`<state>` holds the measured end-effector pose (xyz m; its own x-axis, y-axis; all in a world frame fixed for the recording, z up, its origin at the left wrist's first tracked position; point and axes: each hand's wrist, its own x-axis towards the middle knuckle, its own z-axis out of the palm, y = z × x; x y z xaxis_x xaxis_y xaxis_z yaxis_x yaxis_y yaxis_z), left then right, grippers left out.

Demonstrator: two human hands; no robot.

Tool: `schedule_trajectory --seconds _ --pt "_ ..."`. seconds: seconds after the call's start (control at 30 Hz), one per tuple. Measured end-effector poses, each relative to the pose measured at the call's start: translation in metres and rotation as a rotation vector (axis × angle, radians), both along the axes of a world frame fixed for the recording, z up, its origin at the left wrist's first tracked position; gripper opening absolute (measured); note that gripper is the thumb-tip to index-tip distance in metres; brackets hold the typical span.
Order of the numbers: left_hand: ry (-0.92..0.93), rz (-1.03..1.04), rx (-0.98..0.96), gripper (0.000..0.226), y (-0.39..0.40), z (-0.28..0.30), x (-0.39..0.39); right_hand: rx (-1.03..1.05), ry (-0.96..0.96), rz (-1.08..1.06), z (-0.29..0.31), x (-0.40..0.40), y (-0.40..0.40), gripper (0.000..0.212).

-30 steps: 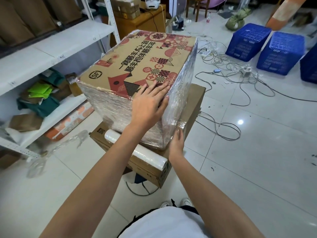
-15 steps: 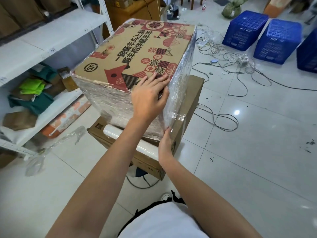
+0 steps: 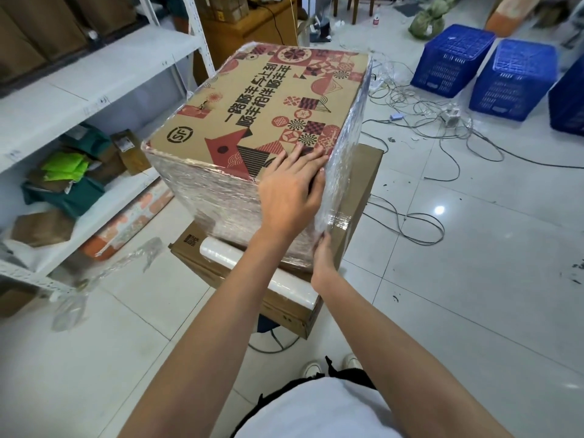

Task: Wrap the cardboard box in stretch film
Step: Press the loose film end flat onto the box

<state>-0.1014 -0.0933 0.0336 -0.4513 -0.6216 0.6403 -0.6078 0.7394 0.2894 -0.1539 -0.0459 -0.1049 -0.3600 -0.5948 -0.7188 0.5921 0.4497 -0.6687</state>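
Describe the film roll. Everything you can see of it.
The film roll is a long cylinder of clear, whitish stretch film, glossy. It lies on its side on the lower box, along that box's near edge, just in front of the wrapped box. The left forearm crosses over its middle, hiding that part; both ends show. Neither hand holds it. Whether film still runs from it to the wrapped box cannot be told.

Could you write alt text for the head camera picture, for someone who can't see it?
A person's left hand lies flat on the near corner of a printed cardboard box with film-wrapped sides, while the right hand touches its lower corner. The box sits on a plain brown carton beside a white stretch film roll.
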Motion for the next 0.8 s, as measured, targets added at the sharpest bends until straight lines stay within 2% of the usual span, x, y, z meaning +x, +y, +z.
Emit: schedule_trajectory --seconds 0.07,0.13,0.23,0.37,0.57,0.8 --pt "0.008 0.009 0.008 0.035 -0.003 0.001 -0.001 0.024 -0.017 0.038 -0.004 -0.003 0.001 0.051" --pt "0.018 0.006 0.016 0.035 -0.005 0.001 0.000 0.026 0.009 0.078 -0.004 -0.005 0.000 0.056" --pt "0.029 -0.017 0.007 0.033 -0.007 0.001 0.001 0.023 0.014 0.074 -0.003 -0.009 -0.003 0.046" --pt "0.033 -0.072 -0.020 0.033 -0.014 0.006 0.007 -0.006 -0.005 0.121 -0.003 -0.009 -0.005 0.044" --pt "0.058 -0.138 -0.023 0.036 -0.022 0.008 0.020 -0.034 -0.054 0.173 -0.009 -0.004 -0.011 0.046" --pt "0.049 -0.138 -0.053 0.033 -0.021 0.007 0.018 0.065 -0.061 0.243 0.001 -0.032 -0.026 0.056"
